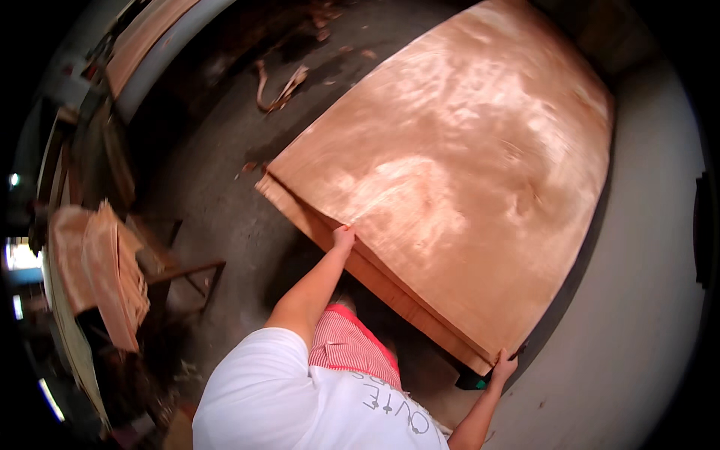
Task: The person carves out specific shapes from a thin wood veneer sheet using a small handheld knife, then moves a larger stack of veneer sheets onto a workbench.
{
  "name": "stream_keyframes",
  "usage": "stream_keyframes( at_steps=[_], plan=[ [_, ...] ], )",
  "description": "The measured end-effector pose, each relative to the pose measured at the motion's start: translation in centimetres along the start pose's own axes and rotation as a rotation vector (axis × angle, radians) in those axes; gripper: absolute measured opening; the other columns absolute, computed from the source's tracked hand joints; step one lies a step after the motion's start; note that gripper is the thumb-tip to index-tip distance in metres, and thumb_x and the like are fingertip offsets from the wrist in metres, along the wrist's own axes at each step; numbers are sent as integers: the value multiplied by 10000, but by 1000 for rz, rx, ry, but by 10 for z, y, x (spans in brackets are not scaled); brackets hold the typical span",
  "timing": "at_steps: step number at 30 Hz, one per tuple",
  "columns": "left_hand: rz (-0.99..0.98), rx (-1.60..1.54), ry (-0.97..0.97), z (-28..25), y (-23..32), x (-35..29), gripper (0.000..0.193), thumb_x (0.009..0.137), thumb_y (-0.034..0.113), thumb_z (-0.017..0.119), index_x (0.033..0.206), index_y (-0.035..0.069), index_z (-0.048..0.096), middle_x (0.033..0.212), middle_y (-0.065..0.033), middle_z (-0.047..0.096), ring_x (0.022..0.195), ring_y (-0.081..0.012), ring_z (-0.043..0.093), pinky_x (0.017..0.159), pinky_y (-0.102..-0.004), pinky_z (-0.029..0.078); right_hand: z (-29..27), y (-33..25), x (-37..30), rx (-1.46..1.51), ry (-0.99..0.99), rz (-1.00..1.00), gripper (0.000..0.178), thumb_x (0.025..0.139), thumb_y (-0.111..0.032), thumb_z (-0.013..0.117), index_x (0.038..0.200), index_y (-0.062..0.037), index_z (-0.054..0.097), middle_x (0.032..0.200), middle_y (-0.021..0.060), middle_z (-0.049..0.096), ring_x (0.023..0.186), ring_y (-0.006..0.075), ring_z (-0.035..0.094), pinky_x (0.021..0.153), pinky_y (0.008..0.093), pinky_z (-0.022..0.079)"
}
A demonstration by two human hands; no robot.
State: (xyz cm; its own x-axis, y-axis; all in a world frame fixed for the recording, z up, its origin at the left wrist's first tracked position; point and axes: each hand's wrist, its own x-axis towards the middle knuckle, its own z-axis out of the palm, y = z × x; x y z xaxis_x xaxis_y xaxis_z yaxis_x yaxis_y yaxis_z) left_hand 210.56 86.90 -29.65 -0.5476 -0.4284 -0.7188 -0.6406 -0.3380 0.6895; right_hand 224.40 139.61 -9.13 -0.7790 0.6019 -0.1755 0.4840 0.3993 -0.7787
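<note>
- White shirt (259, 401), worn by the person, is seen closest; grey lettering is printed across its front.
- Below the hands, a broad tan wood sheet (465, 180) is laid on a stack (405, 300); its sides are pointed away toward the upper right. Which axis is longer cannot be told through the fisheye bend.
- Left arm is stretched forward; the sheet's near edge, around its middle, is pinched between the left hand's (344, 237) fingers.
- Right hand (505, 366) is placed at the near right corner, touching it; its fingers are partly hidden, so their closure cannot be told.
</note>
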Motion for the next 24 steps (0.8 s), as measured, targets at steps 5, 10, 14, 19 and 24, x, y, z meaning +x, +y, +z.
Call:
stream_keyframes(
  at_steps=[5,10,14,19,24],
  plan=[
    [-387,-679,203,31,-26,1,279,807,285,643,982,108,516,965,-49,531,857,-209,518,668,-308,457,-21,79,49,-332,-30,-99,339,783,-133,579,1039,59,467,810,94,511,681,171,467,608,285,378],
    [-341,-782,223,33,-52,24,208,797,266,651,903,118,550,727,16,524,629,-106,498,566,-291,442,-8,127,51,-554,16,-209,466,800,-192,568,1161,81,460,623,57,541,464,119,474,434,264,390],
    [-296,-499,327,17,-77,57,123,810,217,629,816,146,528,675,45,533,572,-75,512,503,-207,417,53,97,26,-666,-148,-23,667,792,-312,601,1247,117,367,1263,261,430,1177,335,421,977,354,332],
    [-328,-310,337,10,-75,65,116,823,208,613,847,102,574,739,19,589,593,-81,552,494,-206,445,83,69,2,-685,-188,140,717,801,-382,566,1256,124,340,885,214,617,768,266,618,737,344,474],
    [-363,-172,347,4,-72,63,156,823,210,614,856,59,595,756,-19,609,588,-111,584,491,-231,473,80,98,11,-720,-162,105,733,793,-380,555,1269,122,315,728,166,616,598,223,603,634,332,480]
  ],
)
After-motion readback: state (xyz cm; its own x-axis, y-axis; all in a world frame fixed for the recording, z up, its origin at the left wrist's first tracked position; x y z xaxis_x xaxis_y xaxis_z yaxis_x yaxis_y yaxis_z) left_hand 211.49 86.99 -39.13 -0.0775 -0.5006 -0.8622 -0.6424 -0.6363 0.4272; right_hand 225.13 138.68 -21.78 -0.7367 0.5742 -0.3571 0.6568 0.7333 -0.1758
